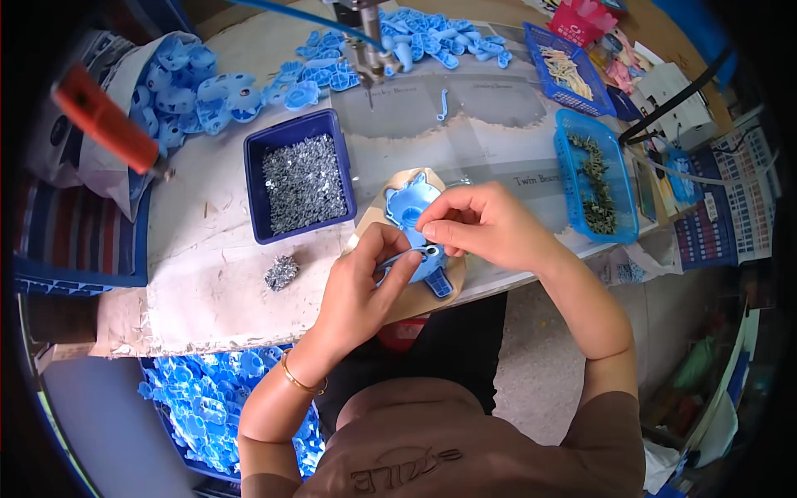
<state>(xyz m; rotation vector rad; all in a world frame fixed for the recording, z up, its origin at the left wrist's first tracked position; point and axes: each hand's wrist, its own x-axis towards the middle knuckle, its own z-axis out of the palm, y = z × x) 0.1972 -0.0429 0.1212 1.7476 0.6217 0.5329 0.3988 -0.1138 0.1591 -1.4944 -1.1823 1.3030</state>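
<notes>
My left hand [365, 278] is closed on a blue plastic toy part [427, 264] that has a round eye-like spot, with thumb and forefinger at its edge. Just above it, my right hand [481, 224] is in a pinch, its fingertips close to the part; whatever they hold is too small or hidden to make out. Beyond the fingers a hollow blue toy shell [413, 197] lies on a tan board [375, 217] near the table's front edge. A dark blue tray [251, 195] full of small metal screws stands to the left, and a small heap of screws [281, 272] lies nearer me.
An orange screwdriver [108, 120] hangs at left. Blue parts [432, 37] are piled at the back, beside a metal machine head [363, 41]. A light-blue basket [627, 191] with greenish pieces stands right. A bin of blue parts [207, 407] sits below the table.
</notes>
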